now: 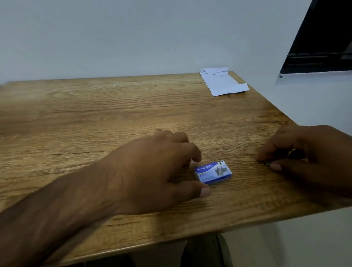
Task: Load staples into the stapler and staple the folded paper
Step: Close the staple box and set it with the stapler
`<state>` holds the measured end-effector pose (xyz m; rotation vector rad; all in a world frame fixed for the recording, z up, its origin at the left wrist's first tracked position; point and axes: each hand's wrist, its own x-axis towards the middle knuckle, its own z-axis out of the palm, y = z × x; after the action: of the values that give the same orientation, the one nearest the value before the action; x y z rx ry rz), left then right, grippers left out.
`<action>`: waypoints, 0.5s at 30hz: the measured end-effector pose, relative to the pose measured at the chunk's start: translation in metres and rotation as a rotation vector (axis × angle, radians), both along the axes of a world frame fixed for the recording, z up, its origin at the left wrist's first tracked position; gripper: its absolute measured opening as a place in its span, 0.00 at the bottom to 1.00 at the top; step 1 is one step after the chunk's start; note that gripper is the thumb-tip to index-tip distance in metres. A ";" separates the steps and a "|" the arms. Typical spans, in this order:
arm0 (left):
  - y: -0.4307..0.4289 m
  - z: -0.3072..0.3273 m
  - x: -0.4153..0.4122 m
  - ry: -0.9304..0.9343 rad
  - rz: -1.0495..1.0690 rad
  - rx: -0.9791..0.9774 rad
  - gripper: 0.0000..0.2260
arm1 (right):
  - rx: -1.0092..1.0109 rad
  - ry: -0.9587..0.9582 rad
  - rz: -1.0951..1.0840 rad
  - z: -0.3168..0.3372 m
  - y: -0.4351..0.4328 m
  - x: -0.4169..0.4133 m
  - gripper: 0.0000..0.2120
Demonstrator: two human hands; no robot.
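While the staple box (213, 171) is lying closed, nothing is being judged loaded or stapled yet. It is being flanked, ungripped, by the relaxed left hand (147, 171). Right of it, the half-hidden stapler (269, 163) is being gripped by the curled right hand (311, 155); far behind it, the folded paper (222, 82) is being left.

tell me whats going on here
A person works at a wooden table. Their left hand reaches over a small blue staple box, fingers spread either side of it, not yet gripping. Their right hand curls round a small dark object, probably the stapler, mostly hidden. The folded paper lies at the far corner, untouched.
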<state>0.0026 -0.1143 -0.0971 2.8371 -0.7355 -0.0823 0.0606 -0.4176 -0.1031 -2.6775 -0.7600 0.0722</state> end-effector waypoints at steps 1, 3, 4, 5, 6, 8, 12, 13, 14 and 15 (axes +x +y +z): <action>-0.004 -0.001 0.001 -0.003 0.004 0.000 0.31 | -0.006 -0.007 0.004 0.000 0.001 0.000 0.20; -0.013 -0.004 0.002 -0.011 0.014 -0.005 0.29 | -0.012 -0.024 0.022 0.000 0.003 0.000 0.22; -0.016 -0.005 0.002 -0.020 0.018 -0.011 0.26 | -0.011 -0.032 0.030 0.000 0.004 0.000 0.23; -0.019 -0.006 0.002 -0.030 0.023 -0.021 0.24 | -0.009 -0.042 0.041 0.000 0.005 0.000 0.24; -0.021 -0.008 0.002 -0.039 0.029 -0.033 0.21 | -0.008 -0.049 0.051 0.000 0.007 -0.001 0.23; -0.024 -0.010 0.000 -0.046 0.047 -0.056 0.20 | -0.013 -0.050 0.065 0.001 0.009 -0.003 0.18; -0.024 -0.011 -0.003 -0.039 0.059 -0.073 0.20 | 0.055 -0.003 0.097 0.005 0.014 -0.011 0.14; -0.024 -0.011 -0.002 -0.033 0.064 -0.084 0.20 | 0.087 0.018 0.114 0.006 0.016 -0.014 0.14; -0.024 -0.011 -0.002 -0.028 0.071 -0.094 0.20 | 0.117 0.043 0.131 0.007 0.019 -0.017 0.14; -0.023 -0.011 -0.001 -0.025 0.079 -0.104 0.20 | 0.139 0.070 0.147 0.006 0.023 -0.020 0.14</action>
<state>0.0014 -0.1374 -0.1084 2.7691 -0.6126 0.0039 0.0410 -0.3950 -0.0968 -2.4726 -0.9036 0.1441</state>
